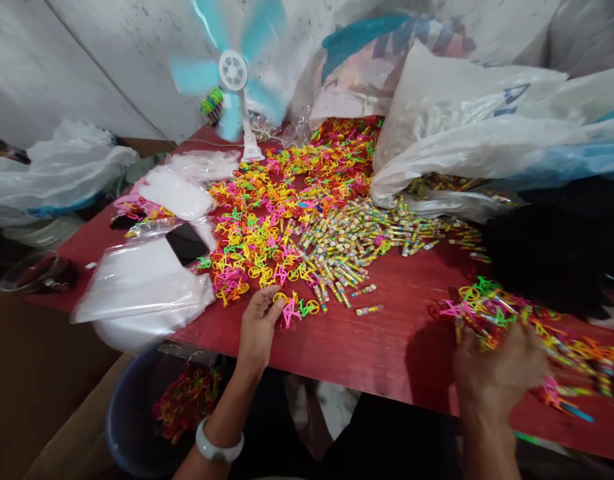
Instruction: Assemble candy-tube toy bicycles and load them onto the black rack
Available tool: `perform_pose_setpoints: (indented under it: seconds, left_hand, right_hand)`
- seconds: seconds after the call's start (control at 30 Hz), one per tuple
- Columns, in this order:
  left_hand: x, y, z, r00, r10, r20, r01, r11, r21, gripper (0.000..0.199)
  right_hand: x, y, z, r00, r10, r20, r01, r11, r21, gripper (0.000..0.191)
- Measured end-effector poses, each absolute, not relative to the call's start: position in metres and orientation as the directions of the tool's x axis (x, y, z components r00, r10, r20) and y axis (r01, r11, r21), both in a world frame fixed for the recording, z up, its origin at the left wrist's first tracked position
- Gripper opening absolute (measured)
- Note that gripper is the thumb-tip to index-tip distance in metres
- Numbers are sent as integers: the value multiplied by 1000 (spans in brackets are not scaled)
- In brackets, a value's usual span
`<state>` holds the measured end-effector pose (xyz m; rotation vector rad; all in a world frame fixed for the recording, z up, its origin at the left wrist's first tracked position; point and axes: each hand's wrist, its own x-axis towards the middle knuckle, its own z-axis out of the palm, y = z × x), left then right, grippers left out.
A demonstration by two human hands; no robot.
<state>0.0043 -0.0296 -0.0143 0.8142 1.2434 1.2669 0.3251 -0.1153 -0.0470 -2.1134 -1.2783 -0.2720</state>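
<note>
My left hand (259,323), with a pale bangle on its wrist, is at the front edge of the pile of small plastic toys (247,250). Its thumb and fingers pinch a yellow toy beside pink and green ones (291,310). The toys are brightly coloured, with ring and frame shapes. Over at the right, my right hand (501,367) is smeared by motion, its fingers curled around a bunch of mixed toys (487,303). Between the hands lies a heap of thin wrapped candy-like tubes (347,240), with two loose tubes (369,309) in front.
A fan (233,70) stands at the back of the red table (367,353). Clear plastic bags (141,280) and a phone (187,243) lie left. Large sacks (467,113) sit behind. A person's dark-haired head (561,247) leans in at right. A tub (121,413) stands below.
</note>
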Motion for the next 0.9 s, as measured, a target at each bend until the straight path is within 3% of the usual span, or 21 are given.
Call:
perform_pose_setpoints:
  seconds: [0.07,0.13,0.27,0.37,0.47,0.57,0.7,0.9]
  left_hand:
    - [10,-33,-10,-67,954,-292,-301,260,917,35]
    - [15,-38,-7,-26,937,-348,-339,320,885,36]
    - [16,-47,-4,14,915,-403,-331,385,862,35]
    - [18,-53,-4,30,918,-396,-321,384,866,33]
    - [24,-56,-6,-14,938,-346,-338,321,884,30]
    - [32,-58,-8,-40,954,-296,-316,269,910,28]
    - [33,-63,-11,-94,948,-305,-263,272,926,40]
    - [31,-72,-10,51,913,-405,-209,406,890,42]
  right_hand:
    - [300,-104,-43,354,785,508,903,-146,-404,36]
    - [274,-94,-46,182,878,443,917,11,-399,31]
    - [240,-86,-55,242,904,353,829,-4,-559,23]
    - [216,-92,-48,373,901,223,564,-29,-825,25]
    - [183,-99,-32,266,964,10,256,-61,-965,30]
    - [156,-102,-23,188,980,-66,150,-95,-984,30]
    - [148,-98,-25,309,949,-67,142,-116,-983,32]
    - [141,-98,-27,305,940,-150,27,-166,-986,34]
